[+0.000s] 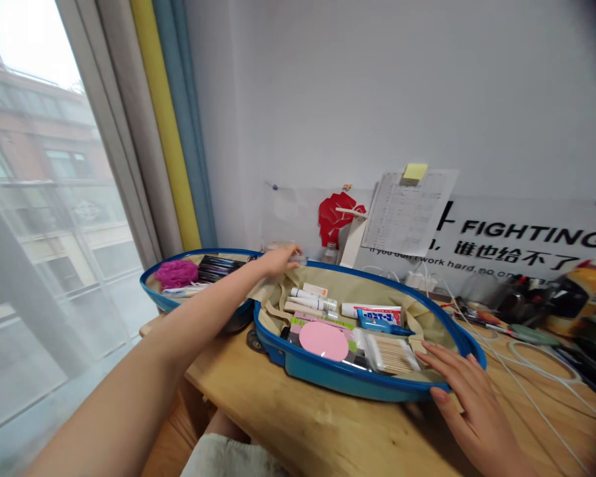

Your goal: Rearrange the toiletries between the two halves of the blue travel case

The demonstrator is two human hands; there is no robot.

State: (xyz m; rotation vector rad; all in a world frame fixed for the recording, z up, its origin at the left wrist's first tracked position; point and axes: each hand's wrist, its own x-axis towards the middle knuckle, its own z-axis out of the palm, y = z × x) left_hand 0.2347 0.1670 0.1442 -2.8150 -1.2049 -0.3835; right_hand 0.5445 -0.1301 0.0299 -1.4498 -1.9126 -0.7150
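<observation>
An open blue hard-shell suitcase (352, 374) lies on the wooden desk (298, 424), its two halves side by side. My left hand (277, 261) reaches over the far rim and its fingers pinch a small clear plastic item (298, 260). My right hand (469, 404) rests with fingers spread on the near right rim, holding nothing. The right half holds toothpaste tubes (372, 313), a pink round pad (324, 340) and a pack of cotton swabs (392, 354). A magenta bath puff (175, 273) and dark packets (220, 267) lie in the left half.
A glass bottle (330, 254) and a red paper fist (338, 217) stand behind the suitcase against the wall. Cables (526, 364) cross the desk at the right, beside a yellow-capped bottle (579, 298) and assorted clutter. A curtained window (44, 199) is at the left.
</observation>
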